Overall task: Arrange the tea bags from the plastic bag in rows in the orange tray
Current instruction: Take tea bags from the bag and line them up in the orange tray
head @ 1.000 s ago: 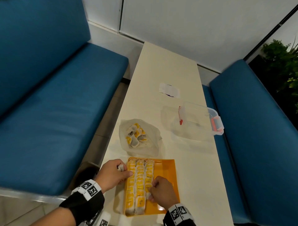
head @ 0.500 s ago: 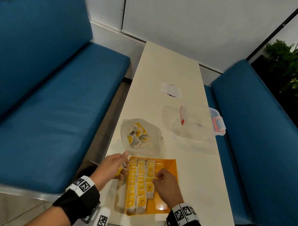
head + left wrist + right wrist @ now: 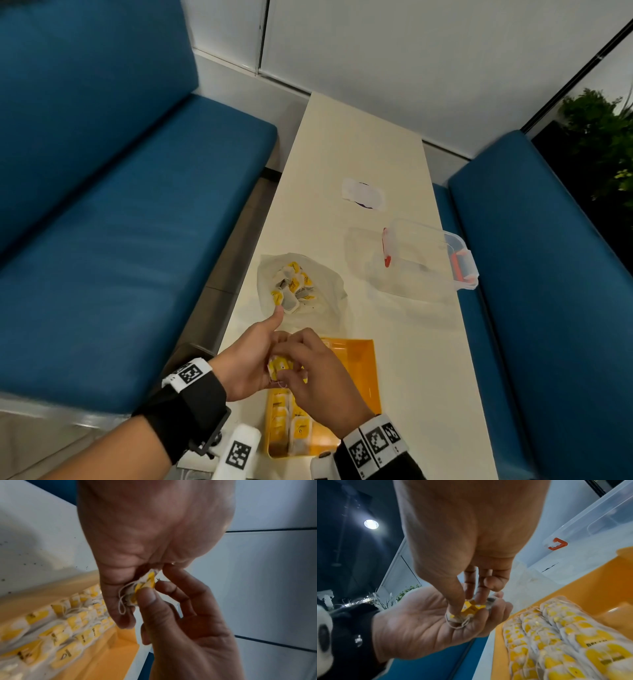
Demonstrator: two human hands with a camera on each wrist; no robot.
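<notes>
The orange tray lies at the table's near end with rows of yellow-and-white tea bags along its left side. My left hand hovers over the tray's far left corner and cradles a few tea bags in its curled fingers, thumb raised. My right hand meets it from the right, and its thumb and fingers pinch one of those tea bags, strings dangling. Beyond the hands, the open plastic bag holds several more tea bags.
A clear plastic box with red latches stands at the right of the table, and a white paper scrap lies farther back. Blue benches flank the table. A plant is at the far right.
Both hands have risen from the tray and come together over its far left corner. The right hand left the tea bag rows and now pinches a bag in the left hand.
</notes>
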